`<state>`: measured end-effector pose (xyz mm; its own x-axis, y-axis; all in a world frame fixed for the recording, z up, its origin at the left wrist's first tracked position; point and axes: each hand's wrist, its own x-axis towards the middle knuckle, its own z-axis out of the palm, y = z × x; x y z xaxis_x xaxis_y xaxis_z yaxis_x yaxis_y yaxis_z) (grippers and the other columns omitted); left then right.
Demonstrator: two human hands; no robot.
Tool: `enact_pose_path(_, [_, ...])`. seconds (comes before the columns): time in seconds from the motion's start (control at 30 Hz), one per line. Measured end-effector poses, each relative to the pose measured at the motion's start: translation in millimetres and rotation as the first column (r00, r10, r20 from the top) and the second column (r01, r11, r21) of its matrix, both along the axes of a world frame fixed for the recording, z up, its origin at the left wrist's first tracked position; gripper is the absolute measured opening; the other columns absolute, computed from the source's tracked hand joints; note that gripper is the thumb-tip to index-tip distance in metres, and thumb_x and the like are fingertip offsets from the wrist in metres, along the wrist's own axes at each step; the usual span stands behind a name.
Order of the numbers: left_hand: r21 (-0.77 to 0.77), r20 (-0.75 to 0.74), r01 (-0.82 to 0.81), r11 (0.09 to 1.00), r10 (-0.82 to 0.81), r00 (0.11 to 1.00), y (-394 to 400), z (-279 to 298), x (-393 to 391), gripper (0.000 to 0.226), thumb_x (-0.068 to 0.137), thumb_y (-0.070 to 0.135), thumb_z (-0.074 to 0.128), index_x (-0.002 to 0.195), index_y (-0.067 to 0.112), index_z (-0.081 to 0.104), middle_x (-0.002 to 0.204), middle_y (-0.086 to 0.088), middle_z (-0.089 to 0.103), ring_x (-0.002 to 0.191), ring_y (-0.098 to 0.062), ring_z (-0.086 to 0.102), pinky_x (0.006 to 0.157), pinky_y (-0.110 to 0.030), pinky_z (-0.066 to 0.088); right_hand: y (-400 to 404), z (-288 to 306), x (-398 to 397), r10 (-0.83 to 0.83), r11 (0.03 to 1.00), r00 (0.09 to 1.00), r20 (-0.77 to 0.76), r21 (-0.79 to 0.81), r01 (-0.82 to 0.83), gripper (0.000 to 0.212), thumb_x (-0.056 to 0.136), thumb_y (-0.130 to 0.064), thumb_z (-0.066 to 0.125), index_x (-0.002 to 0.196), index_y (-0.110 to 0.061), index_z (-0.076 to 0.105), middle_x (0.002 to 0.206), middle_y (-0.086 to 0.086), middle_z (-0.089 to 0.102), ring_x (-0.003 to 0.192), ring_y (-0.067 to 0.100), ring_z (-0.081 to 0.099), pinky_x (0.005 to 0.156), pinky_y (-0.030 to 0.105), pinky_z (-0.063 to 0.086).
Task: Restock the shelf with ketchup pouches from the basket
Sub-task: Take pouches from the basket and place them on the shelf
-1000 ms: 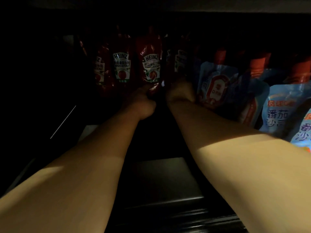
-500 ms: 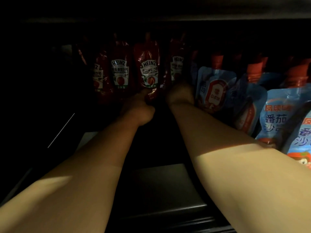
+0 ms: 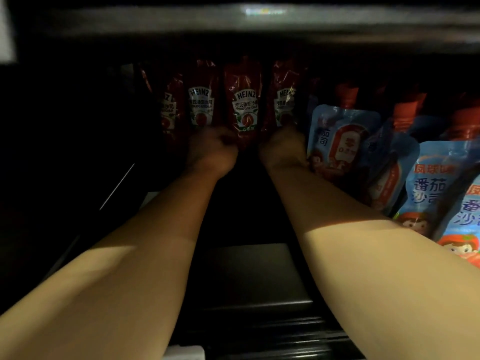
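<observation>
Both forearms reach deep into a dim shelf (image 3: 259, 268), the hands apart at its back. The left hand (image 3: 211, 154) is curled into a fist at the foot of the centre Heinz ketchup pouch (image 3: 244, 105); whether it actually pinches the pouch's bottom edge cannot be told in the dark and blur. The right hand (image 3: 283, 148) lies at the foot of the right-most Heinz pouch (image 3: 283, 102), its fingers hidden, so its hold cannot be told either. Four red Heinz ketchup pouches stand upright in a row just beyond the hands, two more (image 3: 200, 105) beyond and outward of the left hand. Outward of the right hand, touching that forearm, leans a group of blue tomato-sauce pouches (image 3: 342, 136) with red caps. The basket is not in view. Judged from this arrangement, a back row is already placed and is being straightened; the shelf floor nearer than the hands shows no pouches, so further pouches probably remain to be set in front.
</observation>
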<state>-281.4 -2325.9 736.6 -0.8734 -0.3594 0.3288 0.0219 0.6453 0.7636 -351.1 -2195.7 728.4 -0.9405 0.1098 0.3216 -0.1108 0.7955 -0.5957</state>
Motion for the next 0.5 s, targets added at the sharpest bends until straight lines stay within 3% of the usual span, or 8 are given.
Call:
enact_pose_path(0.03, [0.031, -0.094, -0.121, 0.992, 0.123, 0.988, -6, 3, 2, 0.033, 0.088, 0.018, 0.067, 0.121, 0.021, 0.07, 0.128, -0.003, 0.067, 0.12, -0.021, 0.061, 0.09, -0.018, 0.041, -1, -1, 3, 0.007, 0.999, 1.0, -0.021, -0.043, -0.008, 0.06, 0.1, -0.033, 0.055, 0.146, -0.001, 0.035, 0.14, 0.016, 0.055, 0.127, 0.029, 0.054, 0.102, 0.031, 0.043])
enact_pose_path(0.1, [0.066, -0.203, -0.295, 0.953, 0.302, 0.931, -20, 5, 4, 0.057, 0.084, 0.031, 0.072, 0.137, 0.015, 0.057, 0.141, -0.011, 0.056, 0.131, -0.028, 0.051, 0.102, -0.023, 0.039, -5, -2, 16, 0.004, 0.991, 0.997, -0.075, -0.13, -0.014, 0.074, 0.094, -0.036, 0.065, 0.148, 0.001, 0.031, 0.139, 0.017, 0.056, 0.126, 0.032, 0.056, 0.104, 0.034, 0.047])
enact_pose_path(0.17, [0.139, -0.093, -0.35, 0.926, 0.364, 0.927, -27, 1, 4, 0.097, 0.078, 0.043, 0.08, 0.155, 0.014, 0.028, 0.159, -0.017, 0.029, 0.145, -0.034, 0.03, 0.115, -0.026, 0.024, -8, -2, 19, 0.023, 0.988, 0.997, -0.075, -0.152, -0.034, 0.089, 0.09, -0.044, 0.068, 0.152, 0.0, 0.023, 0.145, 0.018, 0.05, 0.131, 0.033, 0.051, 0.106, 0.038, 0.046])
enact_pose_path(0.23, [0.213, 0.016, -0.339, 0.916, 0.344, 0.939, -26, -4, -1, 0.118, 0.072, 0.047, 0.086, 0.159, 0.017, 0.012, 0.163, -0.016, 0.015, 0.149, -0.035, 0.022, 0.118, -0.033, 0.023, -12, -2, 16, 0.059, 0.987, 0.998, -0.008, -0.152, -0.059, 0.105, 0.087, -0.056, 0.067, 0.156, -0.003, 0.009, 0.155, 0.017, 0.037, 0.139, 0.033, 0.041, 0.112, 0.037, 0.04])
enact_pose_path(0.3, [0.216, 0.03, -0.321, 0.922, 0.322, 0.946, -23, -6, -7, 0.123, 0.071, 0.049, 0.086, 0.16, 0.02, 0.007, 0.165, -0.014, 0.013, 0.15, -0.034, 0.019, 0.119, -0.036, 0.022, -14, -2, 8, 0.092, 0.974, 0.995, 0.027, -0.21, -0.084, 0.105, 0.084, -0.06, 0.067, 0.157, -0.004, 0.015, 0.156, 0.017, 0.036, 0.139, 0.031, 0.042, 0.112, 0.037, 0.04])
enact_pose_path(0.4, [0.243, 0.036, -0.34, 0.908, 0.342, 0.939, -26, -9, -12, 0.126, 0.069, 0.046, 0.088, 0.16, 0.023, 0.004, 0.164, -0.016, 0.009, 0.15, -0.035, 0.019, 0.118, -0.041, 0.026, -14, -5, 4, 0.147, 0.919, 0.986, -0.081, -0.358, -0.167, 0.078, 0.08, -0.05, 0.077, 0.139, -0.006, 0.05, 0.136, 0.014, 0.058, 0.123, 0.03, 0.057, 0.101, 0.036, 0.048])
enact_pose_path(0.43, [0.243, 0.037, -0.35, 0.905, 0.352, 0.935, -28, -9, -13, 0.126, 0.069, 0.046, 0.088, 0.16, 0.025, 0.005, 0.164, -0.016, 0.01, 0.149, -0.037, 0.02, 0.118, -0.043, 0.027, -15, -5, 4, 0.149, 0.905, 0.984, -0.095, -0.387, -0.175, 0.08, 0.078, -0.05, 0.079, 0.139, -0.008, 0.049, 0.135, 0.013, 0.059, 0.122, 0.029, 0.058, 0.101, 0.037, 0.049])
enact_pose_path(0.5, [0.215, 0.039, -0.377, 0.901, 0.377, 0.925, -30, -10, -16, 0.122, 0.07, 0.045, 0.087, 0.159, 0.026, 0.007, 0.163, -0.017, 0.012, 0.148, -0.038, 0.022, 0.117, -0.045, 0.029, -17, -3, 2, 0.138, 0.914, 0.989, -0.053, -0.377, -0.148, 0.104, 0.075, -0.06, 0.078, 0.152, -0.01, 0.03, 0.146, 0.011, 0.05, 0.131, 0.027, 0.052, 0.107, 0.039, 0.046])
